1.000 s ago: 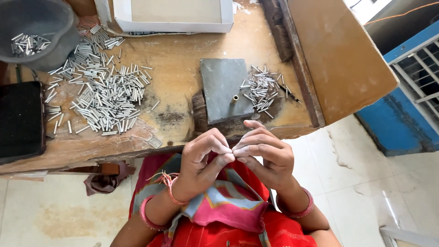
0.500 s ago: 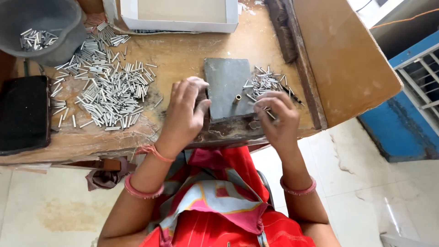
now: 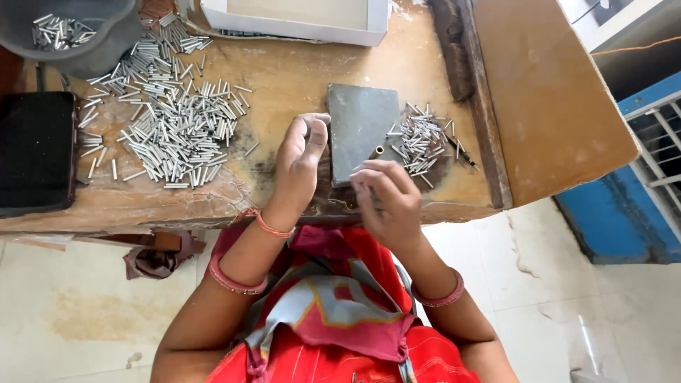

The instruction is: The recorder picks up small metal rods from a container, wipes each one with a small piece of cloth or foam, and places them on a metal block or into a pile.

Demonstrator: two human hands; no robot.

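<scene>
A grey metal block [image 3: 362,128] lies on the worn wooden bench [image 3: 298,71], with a short metal tube [image 3: 378,150] standing near its right edge. My left hand [image 3: 301,162] rests beside the block's left edge, fingers curled and slightly apart, nothing visible in it. My right hand [image 3: 386,198] hovers at the block's near edge with fingertips pinched together; whether a small piece is between them is hidden. A small heap of thin pins and tubes [image 3: 425,142] lies just right of the block.
A big pile of silver tubes [image 3: 167,120] spreads over the bench's left half. A grey bowl [image 3: 106,42] with more tubes sits far left, a black tray [image 3: 35,152] at the left edge, a white box [image 3: 298,21] at the back. A blue frame [image 3: 624,213] stands right.
My hands rose from my lap to the bench. Since half a second ago, the right hand drew back from the small heap to the block's near edge, and the left shifted beside the block.
</scene>
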